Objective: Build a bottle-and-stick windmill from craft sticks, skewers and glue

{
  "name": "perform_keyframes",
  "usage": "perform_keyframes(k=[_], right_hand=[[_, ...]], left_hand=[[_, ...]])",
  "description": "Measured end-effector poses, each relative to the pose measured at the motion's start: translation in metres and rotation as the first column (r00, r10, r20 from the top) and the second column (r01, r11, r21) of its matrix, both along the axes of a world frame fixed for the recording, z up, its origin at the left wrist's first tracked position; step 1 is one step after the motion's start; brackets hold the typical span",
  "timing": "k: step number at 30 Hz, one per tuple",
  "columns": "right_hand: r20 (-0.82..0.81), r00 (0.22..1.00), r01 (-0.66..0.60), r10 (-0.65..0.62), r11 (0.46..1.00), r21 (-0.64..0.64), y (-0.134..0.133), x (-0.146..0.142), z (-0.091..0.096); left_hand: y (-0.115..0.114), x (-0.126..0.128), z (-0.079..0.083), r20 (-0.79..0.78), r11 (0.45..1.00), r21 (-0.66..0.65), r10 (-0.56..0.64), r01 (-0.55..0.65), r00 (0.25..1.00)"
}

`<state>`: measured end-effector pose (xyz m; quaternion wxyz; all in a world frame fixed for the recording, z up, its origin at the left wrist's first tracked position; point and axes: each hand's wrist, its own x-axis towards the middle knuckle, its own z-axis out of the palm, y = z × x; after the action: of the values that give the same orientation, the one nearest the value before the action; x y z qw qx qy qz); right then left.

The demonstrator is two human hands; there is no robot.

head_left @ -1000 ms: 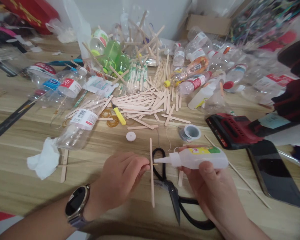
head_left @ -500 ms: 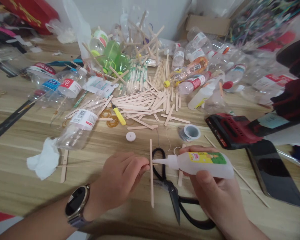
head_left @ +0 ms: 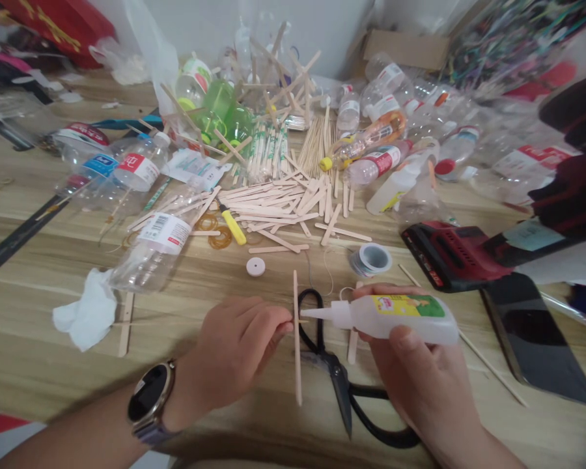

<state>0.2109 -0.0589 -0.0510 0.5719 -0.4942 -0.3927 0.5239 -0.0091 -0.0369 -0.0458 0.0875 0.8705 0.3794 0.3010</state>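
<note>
My left hand (head_left: 244,352) is closed in a pinch round a thin bamboo skewer (head_left: 170,324). On its right end, just past my fingertips, a craft stick (head_left: 297,365) sits crosswise, with the skewer's tip poking through. Another craft stick (head_left: 125,329) is at the skewer's left end. My right hand (head_left: 420,371) grips a glue bottle (head_left: 395,317) on its side, its narrow nozzle pointing left, slightly short of the skewer tip. Black-handled scissors (head_left: 338,374) lie beneath, between my hands. Partly behind the bottle and right hand rests one more craft stick (head_left: 353,345).
A pile of craft sticks (head_left: 273,202) spreads ahead, with a yellow-handled screwdriver (head_left: 233,226), a white disc (head_left: 255,266) and a wire spool (head_left: 371,259) nearer. Plastic bottles (head_left: 163,234) stand around. At right are a power tool (head_left: 449,254) and a phone (head_left: 542,339); a crumpled tissue (head_left: 85,312) lies left.
My right hand has drawn the glue bottle slightly right, so its nozzle has come away from the craft stick and skewer tip. My left hand is nearly still.
</note>
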Motion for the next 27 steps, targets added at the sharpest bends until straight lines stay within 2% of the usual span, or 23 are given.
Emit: perform_keyframes(k=[5, 12, 16, 21, 27], right_hand=[[-0.019, 0.998, -0.053, 0.052, 0.998, -0.029, 0.0, 0.001, 0.0], [-0.01, 0.998, -0.064, 0.064, 0.996, -0.061, -0.001, 0.0, -0.005], [-0.078, 0.997, -0.018, 0.014, 0.999, -0.045, 0.001, -0.001, -0.002], [-0.191, 0.979, 0.055, -0.076, 0.992, -0.112, 0.005, -0.008, 0.002], [-0.227, 0.97, 0.051, -0.082, 0.989, -0.139, 0.006, -0.012, 0.004]], left_hand=[[0.001, 0.001, 0.001, 0.002, 1.0, 0.022, 0.001, -0.001, 1.0], [0.001, 0.002, 0.0, 0.019, 0.999, 0.039, 0.025, -0.026, 0.999], [0.001, 0.002, 0.001, 0.024, 0.998, 0.047, 0.028, -0.029, 0.999], [0.001, 0.002, -0.001, 0.028, 0.999, 0.044, 0.025, -0.026, 0.999], [0.002, 0.002, -0.003, 0.027, 0.997, 0.061, 0.04, -0.042, 0.999]])
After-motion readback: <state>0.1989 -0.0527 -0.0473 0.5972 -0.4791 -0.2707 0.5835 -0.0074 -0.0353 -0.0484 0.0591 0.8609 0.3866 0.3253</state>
